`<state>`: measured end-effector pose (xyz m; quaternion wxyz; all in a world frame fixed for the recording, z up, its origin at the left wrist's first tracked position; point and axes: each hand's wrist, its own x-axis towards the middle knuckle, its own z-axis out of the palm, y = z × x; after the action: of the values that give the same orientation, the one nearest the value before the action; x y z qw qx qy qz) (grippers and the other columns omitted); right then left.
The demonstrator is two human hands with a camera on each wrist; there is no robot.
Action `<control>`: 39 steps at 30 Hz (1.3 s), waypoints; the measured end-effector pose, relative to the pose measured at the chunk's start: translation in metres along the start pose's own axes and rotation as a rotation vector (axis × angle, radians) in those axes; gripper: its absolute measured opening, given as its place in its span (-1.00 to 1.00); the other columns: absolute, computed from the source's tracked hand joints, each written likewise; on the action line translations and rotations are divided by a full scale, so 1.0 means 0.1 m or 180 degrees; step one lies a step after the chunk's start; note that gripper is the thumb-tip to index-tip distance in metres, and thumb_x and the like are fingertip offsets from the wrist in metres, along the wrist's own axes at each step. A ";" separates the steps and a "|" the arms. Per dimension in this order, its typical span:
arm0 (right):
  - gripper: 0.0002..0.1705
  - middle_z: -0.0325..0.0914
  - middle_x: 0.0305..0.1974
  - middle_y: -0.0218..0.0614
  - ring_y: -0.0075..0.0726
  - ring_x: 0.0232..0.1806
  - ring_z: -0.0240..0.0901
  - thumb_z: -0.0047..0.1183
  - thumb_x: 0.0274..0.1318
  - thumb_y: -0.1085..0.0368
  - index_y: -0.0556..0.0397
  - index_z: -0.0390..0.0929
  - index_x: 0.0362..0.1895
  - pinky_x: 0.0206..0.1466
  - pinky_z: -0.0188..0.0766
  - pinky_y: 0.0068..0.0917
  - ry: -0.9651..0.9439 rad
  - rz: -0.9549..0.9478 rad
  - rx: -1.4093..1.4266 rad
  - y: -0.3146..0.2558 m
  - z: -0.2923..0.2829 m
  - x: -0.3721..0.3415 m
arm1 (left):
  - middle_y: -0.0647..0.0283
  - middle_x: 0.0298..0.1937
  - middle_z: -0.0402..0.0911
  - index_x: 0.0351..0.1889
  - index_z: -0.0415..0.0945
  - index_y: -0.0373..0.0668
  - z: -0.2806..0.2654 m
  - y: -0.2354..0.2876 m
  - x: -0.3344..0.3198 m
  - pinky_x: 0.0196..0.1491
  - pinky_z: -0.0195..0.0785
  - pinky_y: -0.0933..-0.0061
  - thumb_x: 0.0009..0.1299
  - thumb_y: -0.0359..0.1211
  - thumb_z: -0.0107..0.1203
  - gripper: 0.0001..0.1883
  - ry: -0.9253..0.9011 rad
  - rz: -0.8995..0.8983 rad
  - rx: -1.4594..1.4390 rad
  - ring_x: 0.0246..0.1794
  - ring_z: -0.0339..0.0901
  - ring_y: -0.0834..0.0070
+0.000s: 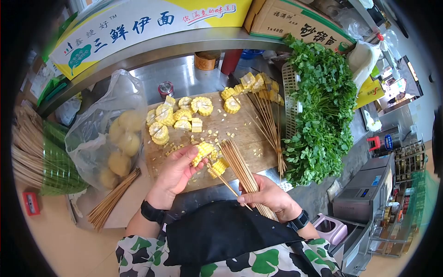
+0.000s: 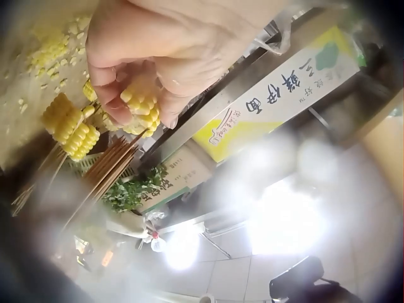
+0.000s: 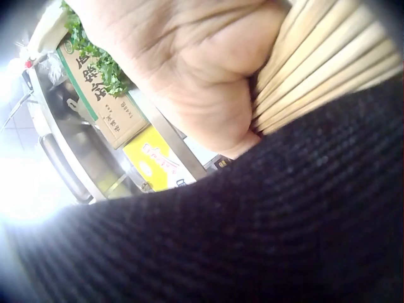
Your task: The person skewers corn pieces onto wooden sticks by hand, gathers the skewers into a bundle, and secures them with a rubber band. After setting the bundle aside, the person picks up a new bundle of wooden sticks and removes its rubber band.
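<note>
My left hand (image 1: 177, 171) pinches a cut piece of yellow corn (image 1: 203, 153) between thumb and fingers, above the cutting board (image 1: 244, 134). In the left wrist view, kernels of that corn show between the fingertips. My right hand (image 1: 270, 197) grips a thick bundle of wooden skewers (image 1: 242, 171). Its thumb lies along a single skewer (image 1: 229, 187), which slants toward the left hand. Another corn chunk (image 1: 219, 167) overlaps this skewer's far end, just below the held piece. Dark apron cloth (image 3: 208, 246) fills much of the right wrist view.
More corn chunks (image 1: 202, 105) and loose kernels are on the board. Leafy greens (image 1: 318, 115) fill a white basket (image 1: 290, 97) at right. Left of the board stand a plastic bag of round pale items (image 1: 124, 138) and another skewer bundle (image 1: 113, 198). Boxes (image 1: 143, 27) line the shelf.
</note>
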<state>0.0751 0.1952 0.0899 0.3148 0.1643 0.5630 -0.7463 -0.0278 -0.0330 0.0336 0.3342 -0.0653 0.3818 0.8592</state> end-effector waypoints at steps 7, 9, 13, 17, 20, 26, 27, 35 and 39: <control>-0.69 0.48 -0.49 -0.43 -0.63 -0.54 0.37 0.26 -0.12 0.46 0.07 0.39 -0.29 -0.52 0.29 -0.69 0.0096 -0.0061 -0.0239 -0.04 0.04 -0.01 | 0.17 -0.03 0.54 0.14 0.34 -0.34 0.06 -0.02 -0.05 -0.06 0.43 0.51 0.32 -0.44 0.09 -0.57 0.0213 0.0516 0.0888 -0.13 0.52 0.49; -0.69 0.47 -0.49 -0.43 -0.62 -0.53 0.37 0.25 -0.12 0.46 0.07 0.39 -0.28 -0.50 0.29 -0.68 0.0067 -0.0081 -0.0259 -0.02 0.03 -0.02 | 0.23 -0.10 0.56 0.12 0.38 -0.35 0.13 0.00 -0.08 -0.12 0.39 0.61 0.30 -0.42 0.14 -0.57 0.0254 0.0554 0.0854 -0.21 0.50 0.62; -0.69 0.47 -0.48 -0.43 -0.61 -0.50 0.38 0.24 -0.11 0.46 0.07 0.39 -0.28 -0.48 0.29 -0.68 -0.0005 -0.0063 -0.0189 -0.05 0.06 -0.02 | 0.29 -0.15 0.57 0.11 0.38 -0.37 0.22 -0.15 -0.13 -0.15 0.35 0.68 0.29 -0.42 0.17 -0.56 -0.0029 0.0232 0.1017 -0.25 0.46 0.73; -0.70 0.47 -0.46 -0.42 -0.61 -0.48 0.39 0.23 -0.11 0.47 0.07 0.39 -0.27 -0.47 0.28 -0.68 0.0139 -0.0076 -0.0149 -0.06 0.06 -0.02 | 0.33 -0.15 0.55 0.12 0.37 -0.38 0.31 -0.26 -0.16 -0.14 0.31 0.73 0.29 -0.40 0.16 -0.55 -0.0322 0.0065 0.1038 -0.25 0.43 0.75; -0.69 0.45 -0.42 -0.40 -0.61 -0.47 0.38 0.23 -0.11 0.45 0.08 0.39 -0.26 -0.47 0.29 -0.67 0.0186 -0.0101 -0.0155 -0.02 -0.01 0.01 | 0.32 -0.12 0.56 0.12 0.38 -0.32 0.27 -0.30 -0.12 -0.12 0.30 0.70 0.30 -0.38 0.16 -0.55 -0.0272 -0.0015 0.1086 -0.20 0.43 0.73; -0.73 0.39 -0.41 -0.39 -0.56 -0.48 0.36 0.13 -0.05 0.41 0.14 0.37 -0.23 -0.45 0.32 -0.65 0.0211 -0.0327 0.0461 0.04 -0.16 0.01 | 0.23 0.00 0.53 0.06 0.42 -0.24 -0.24 -0.11 0.29 -0.02 0.33 0.47 0.32 -0.41 0.08 -0.66 0.0717 0.1668 0.2500 -0.03 0.45 0.49; -0.74 0.38 -0.41 -0.39 -0.54 -0.49 0.35 0.11 -0.05 0.42 0.15 0.37 -0.23 -0.45 0.33 -0.64 0.0232 -0.0365 0.0613 0.05 -0.17 0.01 | 0.21 0.01 0.52 0.04 0.43 -0.24 -0.26 0.01 0.32 -0.01 0.33 0.45 0.28 -0.44 0.06 -0.66 0.0832 0.2011 0.3414 -0.02 0.45 0.41; -0.68 0.45 -0.51 -0.32 -0.49 -0.53 0.41 0.06 -0.06 0.51 0.17 0.38 -0.14 -0.45 0.39 -0.63 0.0010 -0.0267 0.0936 0.02 -0.22 0.04 | 0.18 -0.13 0.43 -0.16 0.46 -0.20 -0.48 0.15 0.91 -0.17 0.41 0.39 0.10 -0.51 0.01 -0.70 0.0727 0.2340 0.6954 -0.16 0.44 0.26; -0.64 0.47 -0.47 -0.39 -0.56 -0.52 0.41 0.15 -0.07 0.50 0.11 0.40 -0.12 -0.47 0.34 -0.69 0.0056 -0.0115 0.0775 -0.03 -0.24 0.00 | 0.22 -0.20 0.38 -0.19 0.45 -0.19 -0.62 0.07 1.01 -0.27 0.42 0.38 0.11 -0.46 0.02 -0.74 0.0722 0.2673 0.7114 -0.23 0.43 0.31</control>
<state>0.0704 0.2183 0.0842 0.2741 0.1977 0.4738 -0.8132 -0.1181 -0.0271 -0.0431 -0.1360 0.3153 0.9354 0.0838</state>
